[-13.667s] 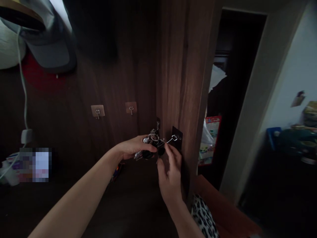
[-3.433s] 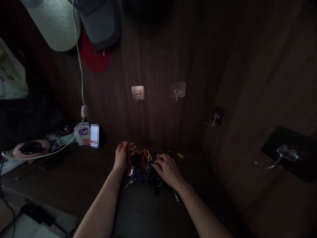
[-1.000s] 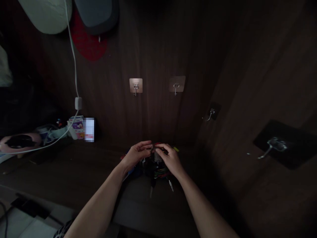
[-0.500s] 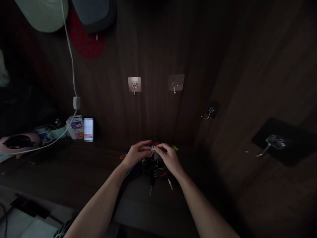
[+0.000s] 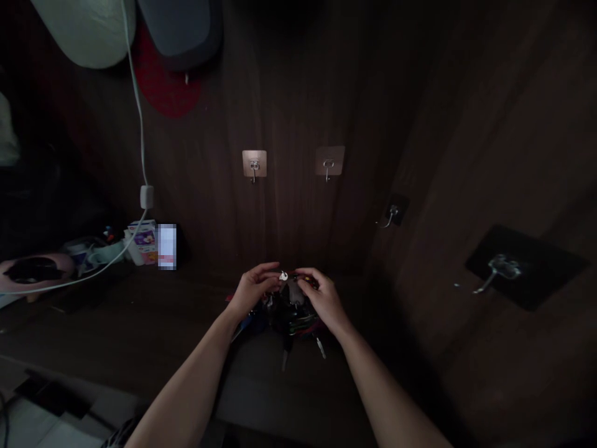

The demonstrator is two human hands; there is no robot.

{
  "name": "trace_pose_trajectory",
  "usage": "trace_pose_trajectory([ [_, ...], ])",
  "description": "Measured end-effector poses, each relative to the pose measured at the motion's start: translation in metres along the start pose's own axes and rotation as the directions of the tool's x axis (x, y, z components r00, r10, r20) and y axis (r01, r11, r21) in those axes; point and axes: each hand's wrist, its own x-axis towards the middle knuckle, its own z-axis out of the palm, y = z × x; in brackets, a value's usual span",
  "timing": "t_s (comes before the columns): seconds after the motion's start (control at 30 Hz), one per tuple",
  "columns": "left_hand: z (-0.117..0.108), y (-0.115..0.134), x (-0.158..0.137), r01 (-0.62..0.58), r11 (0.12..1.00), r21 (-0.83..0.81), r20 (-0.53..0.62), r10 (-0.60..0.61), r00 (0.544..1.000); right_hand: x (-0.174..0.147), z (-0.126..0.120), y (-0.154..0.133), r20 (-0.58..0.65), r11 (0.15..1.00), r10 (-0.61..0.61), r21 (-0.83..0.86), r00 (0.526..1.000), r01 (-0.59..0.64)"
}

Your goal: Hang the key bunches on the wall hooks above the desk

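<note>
My left hand (image 5: 254, 289) has its thumb and fingers round a small white piece (image 5: 283, 275), whose exact kind I cannot make out. Close by on the right, my right hand (image 5: 321, 295) has its thumb and fingers drawn together; whatever lies between them is too dark to name. Both hands are over a dark, jumbled bunch of small things (image 5: 293, 314) on the wooden surface. From its near side stick out a silvery key-like piece (image 5: 321, 348) and a dark pointed piece (image 5: 285, 354). Something blue (image 5: 245, 323) lies under my left wrist.
Metal hooks on adhesive squares (image 5: 254, 163) are fixed to the dark wood wall, with another large hook (image 5: 501, 267) at the right. A white cable (image 5: 141, 130) hangs at the left, near small boxes (image 5: 144, 239), a lit screen (image 5: 166, 247) and a pink round object (image 5: 65, 264).
My hands have drawn slightly apart. The white piece, earlier between both hands' fingertips, is now at my left fingertips, and my right fingertips are away from it.
</note>
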Motion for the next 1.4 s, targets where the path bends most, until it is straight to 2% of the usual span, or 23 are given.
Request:
trace_pose_trajectory([
  [0.13,-0.006,0.002,0.001,-0.048,0.998,-0.048,-0.044,0.046,0.998,0.001,-0.010,0.004,-0.162,0.998,0.033,-0.042,0.986,-0.041],
  [0.23,-0.009,0.003,0.001,-0.049,0.991,-0.122,-0.052,0.043,0.998,0.002,-0.018,0.000,-0.157,0.991,0.055,-0.116,0.986,-0.073],
  [0.33,-0.011,0.003,0.002,-0.044,0.988,-0.145,-0.054,0.036,0.998,0.005,-0.024,-0.013,-0.158,0.986,0.025,-0.158,0.987,-0.050],
  [0.47,-0.013,-0.002,0.003,-0.024,0.995,-0.102,-0.055,0.019,0.998,0.016,-0.028,-0.042,-0.134,0.997,0.035,-0.060,0.990,-0.043],
  [0.6,-0.017,-0.009,0.006,-0.016,0.999,0.032,-0.076,0.019,0.997,0.036,-0.032,-0.069,-0.107,0.998,0.040,0.061,0.993,-0.033],
  [0.67,-0.019,-0.013,0.008,-0.037,0.989,0.144,-0.080,0.049,0.996,0.047,-0.036,-0.081,-0.122,0.991,0.083,0.112,0.989,-0.069],
  [0.73,-0.020,-0.015,0.009,-0.073,0.960,0.269,-0.061,0.093,0.994,0.059,-0.041,-0.091,-0.156,0.979,0.136,0.175,0.978,-0.108],
  [0.8,-0.020,-0.016,0.009,-0.105,0.915,0.388,-0.025,0.125,0.992,0.072,-0.048,-0.102,-0.182,0.968,0.136,0.235,0.974,-0.092],
  [0.9,-0.019,-0.015,0.007,-0.139,0.852,0.504,0.024,0.147,0.989,0.091,-0.055,-0.118,-0.185,0.972,0.095,0.227,0.978,-0.052],
  [1.0,-0.019,-0.016,0.006,-0.156,0.833,0.532,0.050,0.153,0.987,0.110,-0.056,-0.133,-0.202,0.989,0.031,0.148,0.979,-0.001],
  [1.2,-0.017,-0.014,0.006,-0.139,0.825,0.548,0.032,0.145,0.989,0.149,-0.056,-0.150,-0.196,0.984,-0.158,-0.116,0.968,0.137],
  [1.3,-0.017,-0.013,0.006,-0.131,0.815,0.564,0.029,0.139,0.990,0.167,-0.063,-0.152,-0.183,0.940,-0.277,-0.253,0.943,0.227],
  [1.4,-0.017,-0.013,0.006,-0.141,0.814,0.564,0.039,0.144,0.989,0.181,-0.071,-0.151,-0.225,0.896,-0.364,-0.349,0.904,0.274],
])
